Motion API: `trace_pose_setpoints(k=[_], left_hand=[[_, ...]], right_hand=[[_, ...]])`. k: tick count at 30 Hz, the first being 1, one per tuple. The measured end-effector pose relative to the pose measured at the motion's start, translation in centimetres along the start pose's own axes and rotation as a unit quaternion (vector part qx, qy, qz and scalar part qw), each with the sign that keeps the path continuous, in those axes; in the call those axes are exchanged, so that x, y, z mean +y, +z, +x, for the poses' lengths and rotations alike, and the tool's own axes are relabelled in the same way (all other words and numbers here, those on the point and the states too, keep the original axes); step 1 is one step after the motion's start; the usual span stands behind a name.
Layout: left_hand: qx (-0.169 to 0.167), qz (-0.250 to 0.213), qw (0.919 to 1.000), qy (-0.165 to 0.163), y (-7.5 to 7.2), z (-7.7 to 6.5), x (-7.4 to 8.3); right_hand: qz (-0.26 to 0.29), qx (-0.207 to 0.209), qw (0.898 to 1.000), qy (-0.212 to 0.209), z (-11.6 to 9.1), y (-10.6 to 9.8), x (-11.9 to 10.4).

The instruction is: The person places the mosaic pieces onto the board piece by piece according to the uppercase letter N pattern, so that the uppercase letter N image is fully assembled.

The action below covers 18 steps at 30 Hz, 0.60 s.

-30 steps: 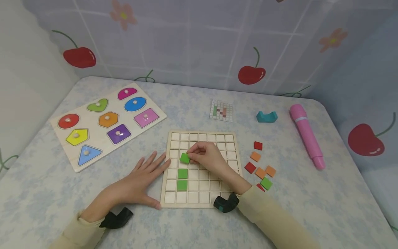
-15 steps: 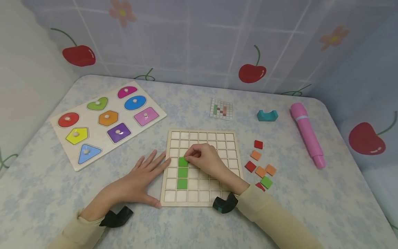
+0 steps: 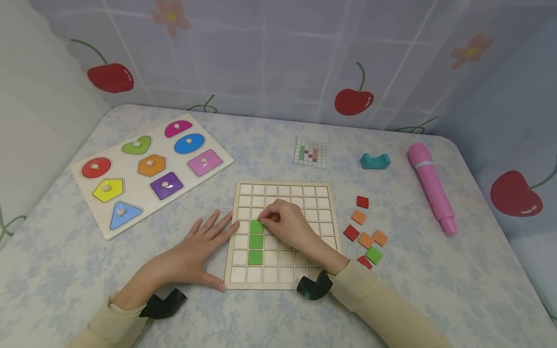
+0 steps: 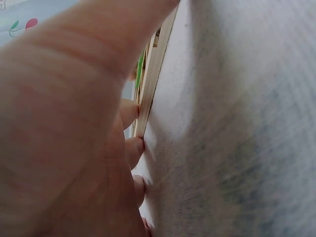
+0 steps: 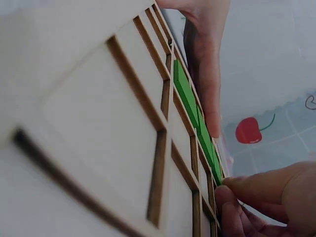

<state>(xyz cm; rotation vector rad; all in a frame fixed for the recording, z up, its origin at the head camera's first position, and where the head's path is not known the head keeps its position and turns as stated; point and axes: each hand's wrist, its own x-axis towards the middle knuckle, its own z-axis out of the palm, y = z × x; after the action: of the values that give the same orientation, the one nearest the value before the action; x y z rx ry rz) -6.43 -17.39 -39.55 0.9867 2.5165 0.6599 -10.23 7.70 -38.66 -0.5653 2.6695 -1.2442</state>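
A wooden grid board lies flat on the table. Three green square tiles stand in a column of its cells, the lowest tile nearest the person. My right hand is over the board; its thumb and index finger pinch the right corner of the top green tile, which lies in its cell. In the right wrist view those fingertips meet at the end of the green row. My left hand lies spread on the table, fingers and thumb touching the board's left edge.
Loose red, orange and green tiles, including an orange tile, lie right of the board. A small pattern card, a teal block and a pink stick-shaped toy are farther back. A knobbed shape puzzle sits at left.
My right hand has lowered the top green tile from a tilt into its cell, above the two other green tiles. The left hand has stayed in place.
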Motion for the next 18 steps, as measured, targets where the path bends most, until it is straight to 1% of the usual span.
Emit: trace_pose_setpoints(k=[3, 5, 8, 10, 12, 14, 18], left_hand=[[-0.001, -0.002, 1.0000, 0.000, 0.0, 0.1, 0.1], [-0.001, -0.004, 1.0000, 0.000, 0.0, 0.2, 0.1], [-0.003, -0.005, 1.0000, -0.003, 0.0, 0.3, 0.1], [-0.003, -0.004, 1.0000, -0.005, 0.0, 0.3, 0.1], [-0.002, -0.006, 1.0000, -0.005, 0.0, 0.2, 0.0], [-0.001, -0.007, 1.0000, -0.005, 0.0, 0.1, 0.0], [0.001, -0.009, 1.0000, -0.001, 0.0, 0.0, 0.1]], right_hand=[[0.016, -0.022, 1.000, -0.005, -0.2, -1.0, 0.1], [0.041, -0.032, 0.999, -0.004, -0.4, -2.1, 0.2], [0.088, -0.033, 0.996, -0.003, -1.2, -4.3, 0.6], [0.115, -0.025, 0.993, 0.001, -2.0, -6.0, 1.0], [0.128, -0.014, 0.992, 0.004, -3.1, -7.7, 1.6], [0.126, 0.005, 0.992, 0.014, -4.7, -9.3, 2.6], [0.113, 0.049, 0.991, 0.057, -8.5, -11.9, 4.7]])
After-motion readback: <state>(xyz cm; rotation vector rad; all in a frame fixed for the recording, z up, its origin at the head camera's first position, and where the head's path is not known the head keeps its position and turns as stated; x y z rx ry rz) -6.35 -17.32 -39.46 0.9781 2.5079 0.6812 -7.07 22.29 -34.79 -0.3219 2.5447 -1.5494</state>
